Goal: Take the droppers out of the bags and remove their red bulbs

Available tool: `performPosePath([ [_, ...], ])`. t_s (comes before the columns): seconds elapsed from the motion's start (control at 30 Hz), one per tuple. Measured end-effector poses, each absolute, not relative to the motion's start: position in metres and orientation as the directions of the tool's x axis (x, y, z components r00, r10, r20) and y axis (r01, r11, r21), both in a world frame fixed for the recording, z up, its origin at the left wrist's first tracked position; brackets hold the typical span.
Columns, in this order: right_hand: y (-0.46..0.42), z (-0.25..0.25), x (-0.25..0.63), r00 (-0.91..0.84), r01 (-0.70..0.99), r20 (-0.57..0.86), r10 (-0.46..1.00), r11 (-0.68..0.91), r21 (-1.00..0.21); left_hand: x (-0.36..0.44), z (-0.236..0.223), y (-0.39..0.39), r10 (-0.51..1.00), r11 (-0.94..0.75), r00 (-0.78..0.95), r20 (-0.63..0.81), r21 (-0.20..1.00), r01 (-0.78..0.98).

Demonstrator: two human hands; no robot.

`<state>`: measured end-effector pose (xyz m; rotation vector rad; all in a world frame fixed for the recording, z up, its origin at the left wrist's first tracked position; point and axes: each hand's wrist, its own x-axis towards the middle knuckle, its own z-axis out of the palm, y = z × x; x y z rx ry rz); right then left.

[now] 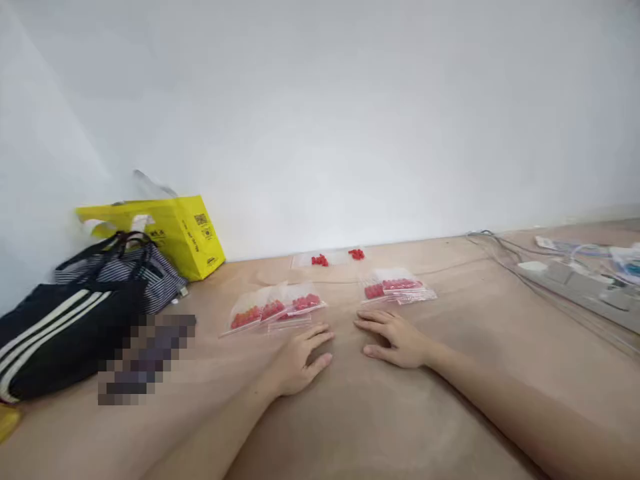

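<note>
My left hand (303, 360) lies on the tan table with its fingers stretched out and nothing in it. Just beyond its fingertips are several overlapping clear zip bags (273, 308) with small red pieces inside. My right hand (393, 339) rests flat to the right, also holding nothing, its fingers pointing left. Past it lies a second group of clear zip bags (397, 287) with red pieces. Farther back, by the wall, two small heaps of red pieces (320, 261) sit on or in clear plastic; I cannot tell which.
At the left stand a yellow bag (180, 233), a striped bag (160, 277) and a black bag with white stripes (70, 333). A blurred-out dark object (150, 357) lies beside them. On the right are a power strip (575, 287), cables (515, 267) and plastic packets (625, 260). A white wall closes off the back.
</note>
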<state>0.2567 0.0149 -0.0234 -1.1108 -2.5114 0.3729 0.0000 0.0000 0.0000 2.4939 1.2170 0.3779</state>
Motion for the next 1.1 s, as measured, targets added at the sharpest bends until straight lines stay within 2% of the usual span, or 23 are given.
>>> performPosePath([
  [0.1,0.014,-0.024,0.259,-0.62,0.625,0.265,0.739,0.669,-0.402,0.0,0.0,-0.002,0.802,-0.565,0.59,0.091,0.435,0.701],
  [0.17,0.014,-0.025,0.258,-0.595,0.58,0.306,0.743,0.661,-0.476,0.0,0.001,-0.001,0.814,-0.54,0.569,0.118,0.516,0.665],
  [0.23,0.014,-0.025,0.257,-0.537,0.506,0.347,0.768,0.623,-0.596,0.0,0.002,0.001,0.84,-0.485,0.519,0.16,0.652,0.583],
  [0.3,0.017,-0.025,0.253,-0.434,0.376,0.346,0.832,0.517,-0.769,0.0,0.003,0.006,0.891,-0.365,0.413,0.189,0.84,0.403],
  [0.37,0.021,-0.026,0.249,-0.323,0.134,0.275,0.906,0.331,-0.934,0.002,0.004,0.011,0.947,-0.171,0.291,0.138,0.981,0.091],
  [0.43,0.027,-0.026,0.246,-0.262,-0.171,0.143,0.954,0.1,-0.98,0.003,0.004,0.016,0.974,0.056,0.225,-0.006,0.975,-0.215],
  [0.47,0.03,-0.026,0.245,-0.255,-0.299,0.075,0.964,-0.004,-0.954,0.004,0.004,0.018,0.974,0.154,0.21,-0.089,0.937,-0.315],
  [0.53,0.035,-0.026,0.245,-0.263,-0.45,-0.036,0.964,-0.155,-0.879,0.005,0.003,0.021,0.956,0.283,0.189,-0.223,0.869,-0.407],
  [0.6,0.038,-0.025,0.246,-0.276,-0.5,-0.097,0.956,-0.229,-0.835,0.005,0.002,0.023,0.946,0.323,0.162,-0.28,0.843,-0.43],
  [0.7,0.039,-0.025,0.248,-0.279,-0.523,-0.123,0.953,-0.258,-0.812,0.005,-0.001,0.021,0.963,0.268,0.121,-0.24,0.89,-0.369],
  [0.77,0.039,-0.026,0.248,-0.274,-0.527,-0.124,0.954,-0.257,-0.81,0.003,-0.003,0.02,0.993,0.11,0.055,-0.104,0.983,-0.144],
  [0.8,0.038,-0.026,0.248,-0.272,-0.523,-0.126,0.954,-0.256,-0.813,0.002,-0.003,0.02,0.999,-0.027,0.026,0.026,0.998,0.048],
  [0.83,0.038,-0.025,0.247,-0.269,-0.516,-0.129,0.954,-0.256,-0.818,0.0,-0.003,0.02,0.982,-0.187,0.026,0.187,0.944,0.271],
  [0.87,0.038,-0.025,0.247,-0.267,-0.505,-0.131,0.955,-0.254,-0.825,-0.002,-0.003,0.021,0.935,-0.334,0.064,0.349,0.807,0.487],
  [0.93,0.037,-0.025,0.245,-0.261,-0.479,-0.127,0.957,-0.242,-0.844,-0.007,-0.002,0.027,0.8,-0.49,0.207,0.563,0.414,0.767],
  [1.0,0.037,-0.025,0.244,-0.253,-0.454,-0.106,0.962,-0.214,-0.865,-0.01,-0.001,0.037,0.711,-0.502,0.332,0.62,0.117,0.857],
  [1.03,0.037,-0.025,0.244,-0.249,-0.441,-0.09,0.964,-0.196,-0.876,-0.011,-0.002,0.043,0.692,-0.495,0.366,0.622,0.039,0.868],
  [1.1,0.037,-0.027,0.243,-0.244,-0.409,-0.051,0.968,-0.151,-0.9,-0.012,-0.004,0.053,0.675,-0.499,0.401,0.619,-0.018,0.867],
])
